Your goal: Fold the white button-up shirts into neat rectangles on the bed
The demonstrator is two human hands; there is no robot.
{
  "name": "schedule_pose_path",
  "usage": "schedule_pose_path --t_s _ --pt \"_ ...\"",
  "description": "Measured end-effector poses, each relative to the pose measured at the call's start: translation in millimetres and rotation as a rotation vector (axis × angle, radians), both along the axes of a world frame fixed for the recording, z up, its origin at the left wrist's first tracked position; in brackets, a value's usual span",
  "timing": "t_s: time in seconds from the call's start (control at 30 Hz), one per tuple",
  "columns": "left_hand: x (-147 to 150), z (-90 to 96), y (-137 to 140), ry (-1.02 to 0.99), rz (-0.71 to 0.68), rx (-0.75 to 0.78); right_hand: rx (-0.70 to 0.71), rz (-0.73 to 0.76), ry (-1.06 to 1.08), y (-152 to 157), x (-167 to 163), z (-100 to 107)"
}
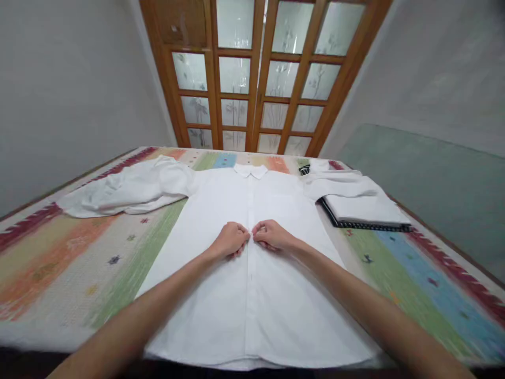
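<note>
A white collared shirt (221,310) lies front side up, its collar (250,171) at the far end and its hem toward me. At the middle of the button placket, my left hand (232,239) is closed, thumb and forefinger pinching the shirt's front edge. Facing it from the other side of the placket, my right hand (272,235) is closed in a similar pinch. The two sets of fingertips nearly meet. Any button between them is too small to make out. One sleeve (134,187) spreads loosely to the left; the other (339,184) reaches right over a folded pile.
Folded white and black clothes (369,210) are stacked at the right, partly under the sleeve. A striped, patterned cloth (114,263) covers the surface beneath. Walls rise on both sides, and a wooden door with glass panes (252,95) stands beyond the far edge.
</note>
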State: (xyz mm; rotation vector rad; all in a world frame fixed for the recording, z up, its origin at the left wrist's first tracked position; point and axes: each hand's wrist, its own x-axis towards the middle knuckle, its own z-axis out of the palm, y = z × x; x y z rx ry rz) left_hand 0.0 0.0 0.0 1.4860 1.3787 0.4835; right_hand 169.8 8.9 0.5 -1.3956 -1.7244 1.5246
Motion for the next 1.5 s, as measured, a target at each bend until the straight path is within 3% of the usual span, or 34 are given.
schedule_pose_path --t_s 0.4,0.6,0.97,1.13,1.5 --pt "-2.7 0.1 -1.1 -0.016 -0.070 0.062 0.076 0.051 -0.084 0.6 1.2 -0.5" --pt "-3.8 -0.1 -1.1 -0.019 -0.091 0.064 0.211 0.063 -0.165 4.7 2.8 -1.0" --pt "-6.2 -4.9 5.5 -0.094 -0.074 0.001 0.091 0.135 0.014 8.5 9.1 -5.8" --pt "-7.1 -5.9 8.7 -0.102 -0.060 0.029 0.184 0.113 -0.020 6.6 7.4 -12.8" --pt "-7.3 -1.5 6.4 0.014 -0.073 0.117 0.539 0.082 -0.204 -3.8 1.9 -16.1"
